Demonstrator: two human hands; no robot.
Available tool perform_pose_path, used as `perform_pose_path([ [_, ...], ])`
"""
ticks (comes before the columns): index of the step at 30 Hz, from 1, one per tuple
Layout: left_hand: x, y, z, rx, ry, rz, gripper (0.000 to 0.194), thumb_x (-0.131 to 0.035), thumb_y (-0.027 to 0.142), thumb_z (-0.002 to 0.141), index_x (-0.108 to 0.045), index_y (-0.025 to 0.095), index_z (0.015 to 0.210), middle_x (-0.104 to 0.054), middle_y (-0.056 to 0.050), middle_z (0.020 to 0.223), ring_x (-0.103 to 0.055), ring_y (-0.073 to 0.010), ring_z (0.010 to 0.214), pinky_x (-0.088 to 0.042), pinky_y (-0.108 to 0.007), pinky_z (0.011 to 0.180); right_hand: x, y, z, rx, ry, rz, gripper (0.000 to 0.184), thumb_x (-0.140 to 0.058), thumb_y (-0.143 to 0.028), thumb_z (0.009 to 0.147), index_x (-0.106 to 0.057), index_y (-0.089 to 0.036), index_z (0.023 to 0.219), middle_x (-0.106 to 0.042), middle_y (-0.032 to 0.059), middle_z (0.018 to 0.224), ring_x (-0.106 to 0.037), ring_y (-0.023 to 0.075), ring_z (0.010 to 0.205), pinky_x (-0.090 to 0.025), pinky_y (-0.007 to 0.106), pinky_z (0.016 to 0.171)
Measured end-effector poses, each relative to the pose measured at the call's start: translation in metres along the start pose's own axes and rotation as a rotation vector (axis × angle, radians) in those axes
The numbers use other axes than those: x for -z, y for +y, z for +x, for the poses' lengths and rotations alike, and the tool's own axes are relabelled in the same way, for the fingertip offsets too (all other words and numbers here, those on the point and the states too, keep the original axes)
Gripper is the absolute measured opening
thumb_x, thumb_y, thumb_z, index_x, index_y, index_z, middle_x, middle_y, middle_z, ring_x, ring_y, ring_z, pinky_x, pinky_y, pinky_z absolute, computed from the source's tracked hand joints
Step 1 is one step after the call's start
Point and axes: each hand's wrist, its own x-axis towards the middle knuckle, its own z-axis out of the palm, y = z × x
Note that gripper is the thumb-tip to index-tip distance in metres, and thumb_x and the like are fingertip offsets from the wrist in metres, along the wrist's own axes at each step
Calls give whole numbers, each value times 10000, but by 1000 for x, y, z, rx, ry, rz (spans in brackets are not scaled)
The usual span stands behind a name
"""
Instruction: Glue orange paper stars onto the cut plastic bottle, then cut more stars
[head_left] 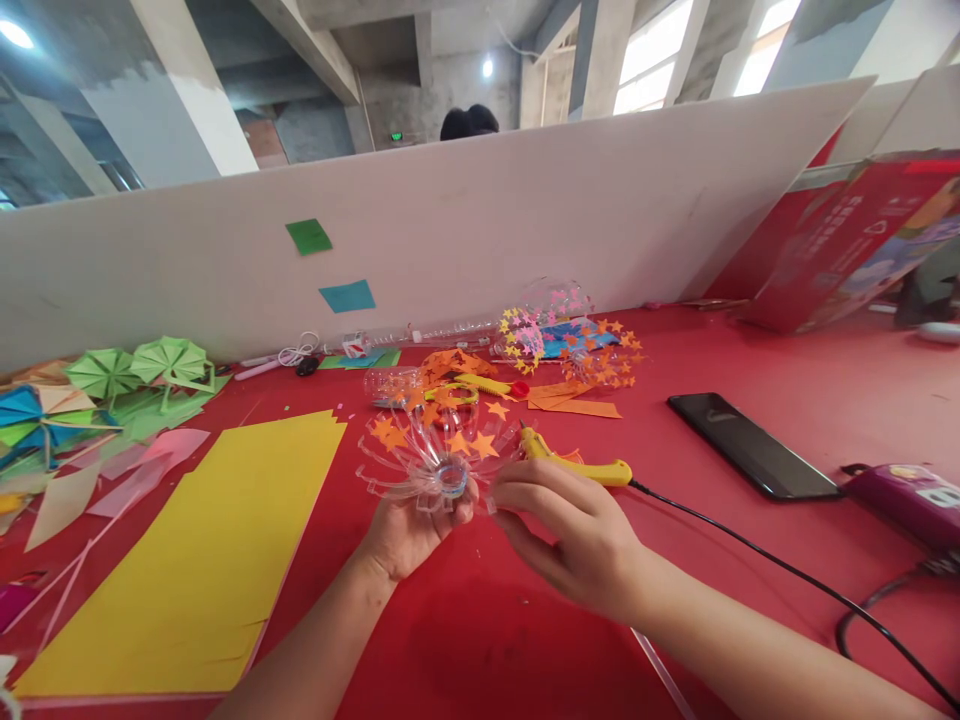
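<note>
Gripping cut-open clear plastic bottle (452, 478) with orange stars (484, 445) in left hand (411, 537), over red table (480, 630), just left of yellow glue gun (611, 472); holding right hand (577, 530) curled by bottle's right edge, can't tell if pinching anything

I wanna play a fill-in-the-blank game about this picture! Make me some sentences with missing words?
1. The left hand holds a clear plastic piece with curling strips, bearing paper stars coloured ____.
2. The yellow plastic glue gun has a thin cord coloured ____.
3. The black rectangular phone lies on a flat table coloured ____.
4. On the white upright panel, a blue paper rectangle sits below another paper coloured ____.

Missing words: orange; black; red; green.
</note>
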Motion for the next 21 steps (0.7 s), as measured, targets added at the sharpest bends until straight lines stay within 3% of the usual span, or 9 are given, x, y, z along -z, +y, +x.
perform_pose_path([
  [9,-4,-1,2,-44,87,33,144,-691,129,657,-660,130,798,-696,-30,726,-653,-142,700,-525,-244,715,-1,-1,-2,60,5,-28,173,-511,-68,895,-578,-143,1036,-658,104,890,-632,189,834,-549,301,721],
  [13,-6,1,1,-30,74,39,117,-705,158,667,-670,113,769,-717,-67,787,-656,-142,686,-524,-227,663,12,-4,1,99,144,-39,215,-547,-89,846,-572,-138,1054,-653,115,882,-631,201,775,-533,320,638],
  [17,-6,2,2,-23,59,45,124,-683,180,687,-687,116,793,-727,-78,803,-652,-142,659,-513,-220,596,21,-4,3,98,236,-61,305,-510,9,790,-580,-161,1034,-632,88,832,-615,190,742,-514,309,599],
  [21,-5,2,4,-30,53,32,125,-664,143,689,-688,125,811,-732,-66,821,-657,-137,681,-518,-223,651,12,-4,2,107,63,-41,330,-485,9,813,-570,-153,1088,-655,103,876,-613,187,769,-529,301,622],
])
